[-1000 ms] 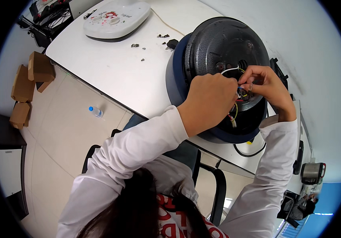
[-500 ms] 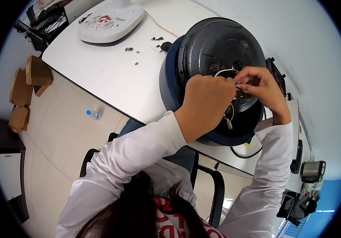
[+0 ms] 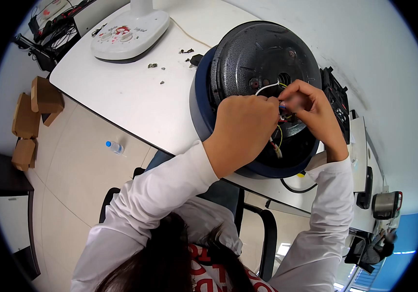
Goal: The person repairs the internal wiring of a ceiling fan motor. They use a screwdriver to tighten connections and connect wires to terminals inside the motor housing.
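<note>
A round dark blue appliance housing [image 3: 200, 104] stands on the table with a speckled black metal pan [image 3: 243, 53] tilted up out of it. Wires run from an opening in the pan, among them a white wire [image 3: 266, 88] and a yellow-green wire [image 3: 280, 136]. Over the pan, my left hand [image 3: 245, 129] is closed, its fingertips mostly hidden behind its back, at the bundle. Facing it, my right hand [image 3: 316, 117] pinches at the same wires, thumb and forefinger together and partly blurred. A short blue wire [image 3: 282, 105] shows between the hands. Inside the housing hangs a pale connector [image 3: 276, 150].
On the white table [image 3: 121, 92] lie small dark parts [image 3: 152, 65] and a white fan base [image 3: 131, 36]. An open black tool case [image 3: 334, 100] sits right of the housing, and a black cable [image 3: 299, 190] loops below. Cardboard boxes [image 3: 26, 117] and a bottle [image 3: 114, 147] are on the floor.
The view has shifted slightly. Both hands stay at the wires; my right fingers have moved a little and blur, and more of the blue wire shows between the hands.
</note>
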The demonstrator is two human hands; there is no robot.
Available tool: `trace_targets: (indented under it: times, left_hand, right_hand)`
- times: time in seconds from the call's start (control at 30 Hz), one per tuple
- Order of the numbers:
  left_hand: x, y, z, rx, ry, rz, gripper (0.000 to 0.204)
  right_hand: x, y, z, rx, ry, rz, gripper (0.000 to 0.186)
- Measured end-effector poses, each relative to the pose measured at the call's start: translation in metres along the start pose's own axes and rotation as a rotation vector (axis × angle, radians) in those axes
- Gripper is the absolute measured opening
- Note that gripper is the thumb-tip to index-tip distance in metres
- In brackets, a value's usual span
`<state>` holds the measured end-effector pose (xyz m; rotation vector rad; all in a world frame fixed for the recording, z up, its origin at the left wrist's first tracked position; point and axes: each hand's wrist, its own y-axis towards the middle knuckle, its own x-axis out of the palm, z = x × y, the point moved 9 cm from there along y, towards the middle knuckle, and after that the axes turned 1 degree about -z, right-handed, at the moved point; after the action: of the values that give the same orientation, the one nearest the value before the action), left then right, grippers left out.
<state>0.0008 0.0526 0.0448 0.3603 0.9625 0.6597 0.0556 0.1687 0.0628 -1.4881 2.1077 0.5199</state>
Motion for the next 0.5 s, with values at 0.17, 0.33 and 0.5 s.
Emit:
trace_targets:
  times: [0.17, 0.33, 0.5]
  left_hand:
    - [0.000, -0.001, 0.001, 0.031, -0.033, -0.001, 0.014]
    - [-0.002, 0.002, -0.007, -0.003, -0.262, 0.013, 0.016]
    - [-0.007, 0.000, -0.009, 0.090, -0.457, 0.069, 0.021]
  right_hand:
    - [0.002, 0.002, 0.001, 0.050, -0.045, -0.069, 0.016]
    - [0.004, 0.002, -0.009, -0.040, 0.028, -0.074, 0.011]
    - [-0.007, -0.003, 0.005, -0.009, 0.049, -0.087, 0.009]
